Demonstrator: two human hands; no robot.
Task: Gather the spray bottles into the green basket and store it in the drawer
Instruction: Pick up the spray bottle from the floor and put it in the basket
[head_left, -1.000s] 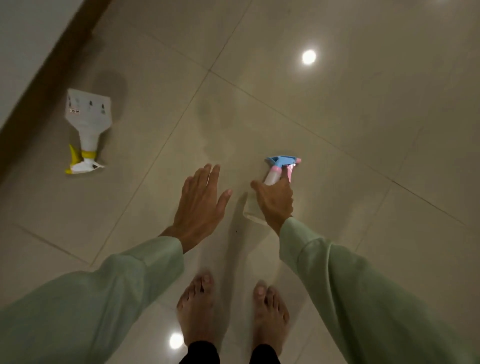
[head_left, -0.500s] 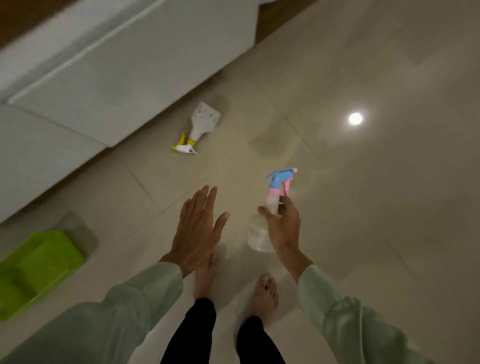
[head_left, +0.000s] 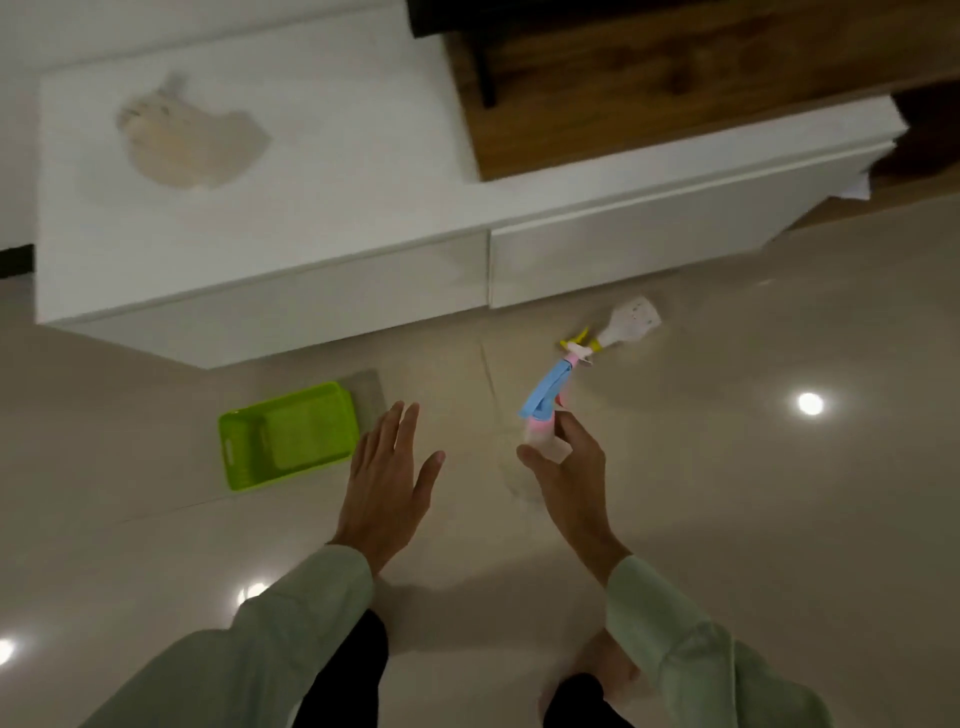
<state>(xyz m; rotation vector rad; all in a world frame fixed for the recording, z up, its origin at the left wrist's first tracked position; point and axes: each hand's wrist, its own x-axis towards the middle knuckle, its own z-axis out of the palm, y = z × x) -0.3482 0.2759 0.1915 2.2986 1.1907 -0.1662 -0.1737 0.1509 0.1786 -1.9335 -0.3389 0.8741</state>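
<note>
The right hand pinches the clear spray bottle around its neck just below the blue and pink trigger head, thumb on one side and fingers on the other, so the body hangs free for carrying. The left hand is empty, its grip spread flat with the palm down, probably for balance. The green basket sits empty on the floor just left of that hand, close to the white cabinet and its shut drawers. A second bottle, white with what looks like a yellow trigger, lies on its side by the cabinet, well apart from the basket.
</note>
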